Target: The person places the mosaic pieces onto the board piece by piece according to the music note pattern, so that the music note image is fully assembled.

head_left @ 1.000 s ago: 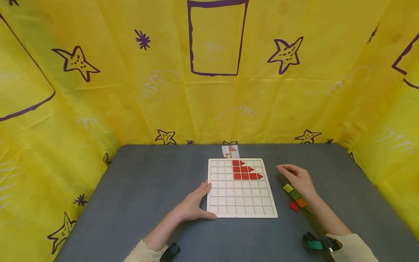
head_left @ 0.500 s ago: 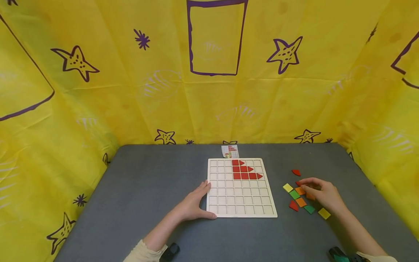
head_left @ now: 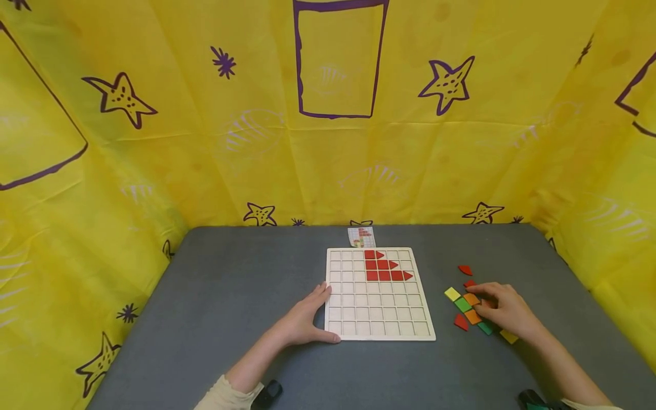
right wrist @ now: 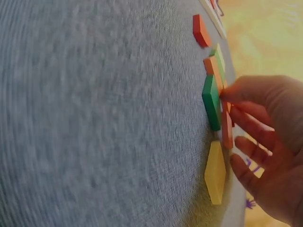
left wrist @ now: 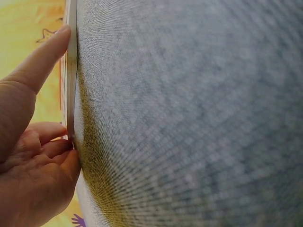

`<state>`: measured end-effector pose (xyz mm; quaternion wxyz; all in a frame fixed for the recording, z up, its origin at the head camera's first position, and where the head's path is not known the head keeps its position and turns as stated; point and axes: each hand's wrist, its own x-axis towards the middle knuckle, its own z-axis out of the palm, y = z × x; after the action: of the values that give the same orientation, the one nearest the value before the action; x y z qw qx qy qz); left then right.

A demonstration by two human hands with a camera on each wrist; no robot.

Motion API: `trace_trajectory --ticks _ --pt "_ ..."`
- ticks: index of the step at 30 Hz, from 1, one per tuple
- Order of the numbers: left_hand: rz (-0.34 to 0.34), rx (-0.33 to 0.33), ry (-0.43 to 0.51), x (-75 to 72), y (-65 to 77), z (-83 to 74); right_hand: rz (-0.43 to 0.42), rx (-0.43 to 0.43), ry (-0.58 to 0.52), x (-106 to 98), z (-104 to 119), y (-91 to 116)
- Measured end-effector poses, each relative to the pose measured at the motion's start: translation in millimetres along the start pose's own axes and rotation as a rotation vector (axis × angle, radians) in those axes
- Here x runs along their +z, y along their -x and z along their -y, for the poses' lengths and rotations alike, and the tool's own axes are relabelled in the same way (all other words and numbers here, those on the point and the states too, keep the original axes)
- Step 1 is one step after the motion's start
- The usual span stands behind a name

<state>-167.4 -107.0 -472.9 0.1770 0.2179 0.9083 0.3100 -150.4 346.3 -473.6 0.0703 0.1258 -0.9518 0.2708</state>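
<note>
A cream wooden grid board (head_left: 359, 302) lies on the table, with red square and pointed tiles (head_left: 384, 275) in three rows near its top. My left hand (head_left: 302, 319) rests along the board's left edge, thumb by the near corner; the left wrist view shows its fingertips at the rim. Right of the board, my right hand (head_left: 509, 313) pinches an orange tile (head_left: 471, 299) between thumb and index finger. Around it lie a green tile (head_left: 463, 305), a second orange tile (head_left: 474, 317) and a dark green tile (right wrist: 211, 101). Another orange tile (right wrist: 227, 130) is under the hand.
A small printed pattern card (head_left: 361, 237) touches the board's far edge. Yellow tiles (head_left: 452, 294) and red tiles (head_left: 465, 270) lie loose around the right hand. Behind the grey table (head_left: 246, 267) hangs a yellow patterned cloth (head_left: 338, 171).
My right hand has moved from beside the board's upper right back toward me to the loose tiles, and its thumb and index finger have closed around an orange tile. The left hand has stayed put.
</note>
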Motion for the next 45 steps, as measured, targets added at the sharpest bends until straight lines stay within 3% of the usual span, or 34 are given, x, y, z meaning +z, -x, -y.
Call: trace_trajectory --ticks 7,14,20,25,29,34,45 --pt "-0.008 0.01 0.002 -1.4 -0.1 -1.4 -0.01 0.018 0.072 -1.1 -0.4 -0.6" --pt "-0.005 0.006 0.002 -1.1 -0.4 -1.1 0.001 0.123 0.05 -1.5 1.4 -2.3" --pt "0.007 -0.01 0.002 0.2 0.0 0.7 -0.03 0.281 -0.139 7.6 17.6 -8.2" --pt "0.004 -0.013 -0.001 0.3 -0.2 0.9 -0.044 0.341 -0.316 25.5 39.6 -20.6" --pt "0.0 -0.016 -0.002 0.7 -1.2 1.2 -0.043 0.319 -0.36 44.2 57.0 -32.1" --pt "0.0 -0.023 0.005 -0.1 -1.5 1.1 -0.019 0.219 -0.36 64.2 79.0 -46.6" --pt "-0.005 -0.008 0.007 0.4 0.0 0.4 0.064 0.015 -0.207 96.0 109.8 -76.2"
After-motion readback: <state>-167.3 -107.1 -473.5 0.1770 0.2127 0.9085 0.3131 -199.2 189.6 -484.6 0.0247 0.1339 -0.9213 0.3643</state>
